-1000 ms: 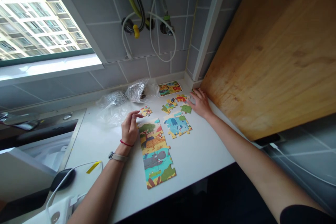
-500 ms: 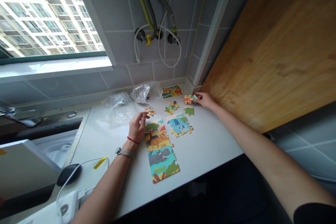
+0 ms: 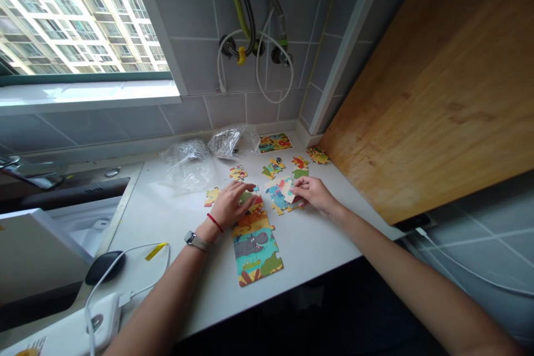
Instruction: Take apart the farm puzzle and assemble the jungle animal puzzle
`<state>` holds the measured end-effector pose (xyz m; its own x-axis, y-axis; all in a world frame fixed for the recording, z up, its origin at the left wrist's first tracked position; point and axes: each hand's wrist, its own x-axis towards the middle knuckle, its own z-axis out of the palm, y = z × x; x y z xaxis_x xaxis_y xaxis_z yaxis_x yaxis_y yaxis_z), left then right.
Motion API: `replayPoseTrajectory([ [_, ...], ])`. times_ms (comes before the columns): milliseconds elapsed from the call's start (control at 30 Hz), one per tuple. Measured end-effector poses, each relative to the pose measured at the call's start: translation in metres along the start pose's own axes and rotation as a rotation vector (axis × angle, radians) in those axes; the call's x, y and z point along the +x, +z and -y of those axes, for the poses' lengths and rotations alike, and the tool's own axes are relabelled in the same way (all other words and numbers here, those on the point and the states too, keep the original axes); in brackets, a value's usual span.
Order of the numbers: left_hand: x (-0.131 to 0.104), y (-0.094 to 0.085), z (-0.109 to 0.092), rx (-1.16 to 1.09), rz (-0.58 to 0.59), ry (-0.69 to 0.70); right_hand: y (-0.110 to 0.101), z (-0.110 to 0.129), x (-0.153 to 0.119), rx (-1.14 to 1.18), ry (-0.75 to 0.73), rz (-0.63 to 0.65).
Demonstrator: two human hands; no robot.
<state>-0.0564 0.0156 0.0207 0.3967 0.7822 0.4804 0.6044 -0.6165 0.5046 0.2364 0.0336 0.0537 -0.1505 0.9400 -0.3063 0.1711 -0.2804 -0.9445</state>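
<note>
A white surface [image 3: 325, 236] carries a long joined puzzle section [image 3: 255, 245] at near centre. It looks light and stiff but likely to part at its seams, so is best supported flat from beneath; it shows a grey hippo over turquoise water. The left hand [image 3: 232, 206], fingers loosely parted, is over its far end, apparently holding nothing; whether it touches is hard to tell. The right hand [image 3: 315, 194] pinches a small puzzle piece [image 3: 287, 190] over a smaller joined block [image 3: 276, 197], to the right, with a blue animal on it. A picture card [image 3: 275, 143] lies beyond. Smallest, the pinched piece is pale with some pink; it seems thin, rigid and nearly weightless, best held by its edges, sparing the tabs.
</note>
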Motion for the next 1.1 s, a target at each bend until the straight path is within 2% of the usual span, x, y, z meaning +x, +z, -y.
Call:
replayPoseTrajectory([
  [67, 0.000, 0.001, -0.010, 0.001, 0.089, 0.047, 0.021, -0.007, -0.008, 0.003, 0.017, 0.023],
  [167, -0.001, 0.007, -0.023, 0.039, 0.182, 0.086, 0.034, -0.018, -0.018, -0.135, -0.018, 0.008],
  [300, -0.003, 0.017, -0.034, 0.104, 0.258, 0.095, 0.029, -0.026, -0.030, -0.573, -0.332, -0.089],
  [400, -0.003, 0.021, -0.037, 0.121, 0.261, 0.075, 0.019, -0.023, -0.033, -0.723, -0.495, -0.091],
  [533, -0.003, 0.019, -0.038, 0.127, 0.237, 0.045, 0.003, -0.013, -0.021, -0.753, -0.606, -0.073],
  [667, -0.004, 0.019, -0.041, 0.162, 0.179, 0.004, -0.008, -0.009, 0.007, -0.784, -0.772, 0.065],
  [767, -0.004, 0.023, -0.045, 0.182, 0.173, -0.027, -0.005, -0.012, 0.029, -0.754, -0.863, 0.167],
  [900, -0.005, 0.028, -0.048, 0.166, 0.213, -0.053, 0.008, -0.019, 0.050, -0.689, -0.899, 0.232],
  [1000, -0.005, 0.029, -0.048, 0.125, 0.244, -0.053, 0.012, -0.022, 0.058, -0.617, -0.918, 0.230],
  [1100, -0.005, 0.028, -0.047, 0.077, 0.251, -0.048, 0.005, -0.022, 0.060, -0.555, -0.909, 0.237],
])
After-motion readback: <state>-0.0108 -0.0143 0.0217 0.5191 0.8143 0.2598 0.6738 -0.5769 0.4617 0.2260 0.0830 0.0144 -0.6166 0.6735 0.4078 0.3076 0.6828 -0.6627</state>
